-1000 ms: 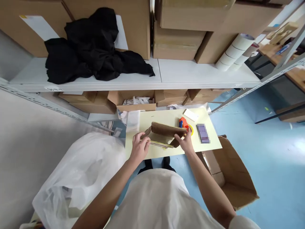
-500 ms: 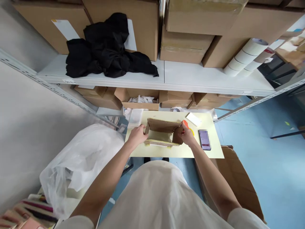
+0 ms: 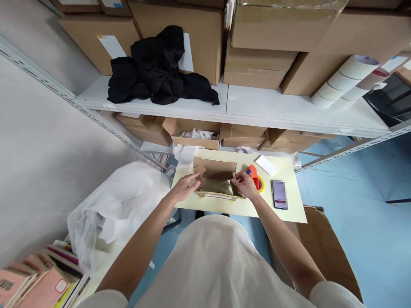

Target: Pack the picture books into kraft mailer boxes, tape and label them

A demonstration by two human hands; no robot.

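A small cardboard box (image 3: 218, 167) stands upright on the pale table (image 3: 224, 207), its top open and its side flaps bent inward. By its left end, my left hand (image 3: 186, 187) has its thumb and fingers apart, with fingertips at the left flap; whether they press on it I cannot tell. On the other end, my right hand (image 3: 245, 185) pinches the right flap between thumb and fingers. Just right of that hand lies an orange tape dispenser (image 3: 253, 175) with a yellow-rimmed roll of tape (image 3: 261, 185).
A phone (image 3: 279, 194) and a flat white box (image 3: 266, 165) lie on the table's right side. Behind it rises a shelf (image 3: 257, 105) with cartons, black cloth (image 3: 163, 68) and label rolls (image 3: 345, 81). A white plastic bag (image 3: 118, 201) bulges at left; large cardboard (image 3: 324, 244) stands at right.
The box's end flaps have folded inward. My left hand has loosened from its grip on the left end and spread its fingers; my right hand has moved slightly left. The view has shifted a little.
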